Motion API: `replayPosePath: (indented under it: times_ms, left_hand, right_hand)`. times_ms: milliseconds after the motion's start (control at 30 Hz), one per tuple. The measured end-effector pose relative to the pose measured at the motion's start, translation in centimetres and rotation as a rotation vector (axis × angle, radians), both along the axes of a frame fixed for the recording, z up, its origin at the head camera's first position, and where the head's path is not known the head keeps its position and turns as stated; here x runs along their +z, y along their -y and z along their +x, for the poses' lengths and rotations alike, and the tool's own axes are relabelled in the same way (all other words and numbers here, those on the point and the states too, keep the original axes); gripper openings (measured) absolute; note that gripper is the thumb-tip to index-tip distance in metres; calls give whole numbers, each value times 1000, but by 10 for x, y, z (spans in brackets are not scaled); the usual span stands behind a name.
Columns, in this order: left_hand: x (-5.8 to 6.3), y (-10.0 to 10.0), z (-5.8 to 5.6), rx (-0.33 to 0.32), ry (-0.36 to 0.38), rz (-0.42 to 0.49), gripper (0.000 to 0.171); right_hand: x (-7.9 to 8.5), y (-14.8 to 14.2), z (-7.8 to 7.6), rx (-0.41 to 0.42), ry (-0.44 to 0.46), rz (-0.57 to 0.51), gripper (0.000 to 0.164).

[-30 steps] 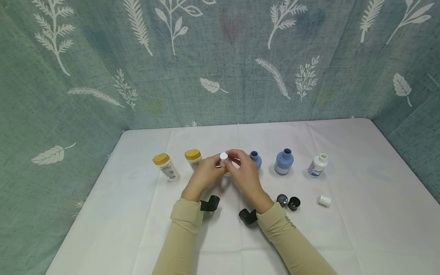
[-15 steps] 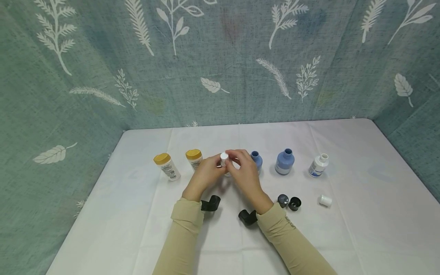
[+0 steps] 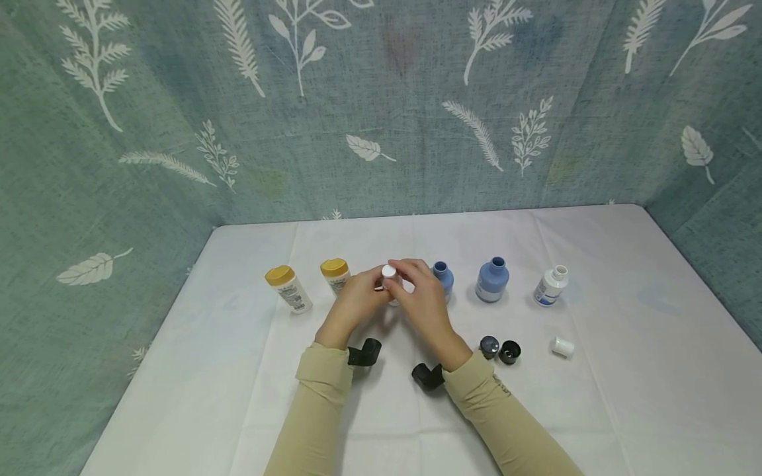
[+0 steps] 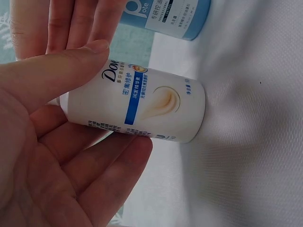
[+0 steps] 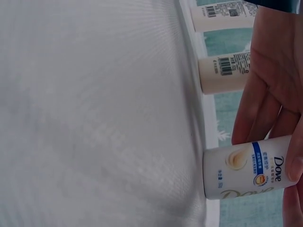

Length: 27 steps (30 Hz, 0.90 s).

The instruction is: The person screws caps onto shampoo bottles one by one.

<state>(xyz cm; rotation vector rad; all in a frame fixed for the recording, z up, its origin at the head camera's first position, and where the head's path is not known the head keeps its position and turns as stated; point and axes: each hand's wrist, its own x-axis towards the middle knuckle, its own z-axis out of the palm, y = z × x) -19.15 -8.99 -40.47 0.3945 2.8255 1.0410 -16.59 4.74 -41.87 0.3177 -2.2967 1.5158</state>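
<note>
A white Dove bottle (image 4: 156, 101) stands upright on the white cloth between both hands. My left hand (image 3: 357, 297) holds it from the left, the thumb on one side and fingers on the other in the left wrist view. At its top is a white cap (image 3: 389, 271), which my right hand (image 3: 425, 297) pinches between thumb and fingers. Much of the bottle is hidden by the hands in the head view. Just right of the right hand stands a blue bottle (image 3: 440, 270) with an uncapped neck, partly covered by that hand.
Two white bottles with yellow caps (image 3: 280, 275) (image 3: 335, 267) stand at left. An uncapped blue bottle (image 3: 492, 281) and an uncapped white bottle (image 3: 551, 286) stand at right. Nearer lie two dark caps (image 3: 489, 346) (image 3: 509, 352) and a white cap (image 3: 562, 347). Black wrist-camera parts (image 3: 428, 377) show beside the wrists.
The right thumb and fingers have shifted slightly around the white cap, the thumb a little to the left. The left hand and the bottles stay where they were.
</note>
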Motion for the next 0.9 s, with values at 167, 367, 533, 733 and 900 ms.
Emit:
replayPosePath:
  times_ms: [167,367,533,733,900]
  left_hand:
    - [1,0,0,-3,-3,3,22]
    - [1,1,1,-1,1,4,36]
    - [1,2,1,2,3,-3,36]
    - [1,1,1,-2,-9,-6,24]
    - [1,0,0,-8,-7,-11,18]
  right_hand:
    - [-1,1,0,-20,-4,2,33]
    - [-2,1,-2,-4,-24,-38,29]
    - [-2,1,-2,7,-38,-34,26]
    - [-2,1,-2,2,-20,-23,29]
    - [-2,1,-2,0,-18,-30,29]
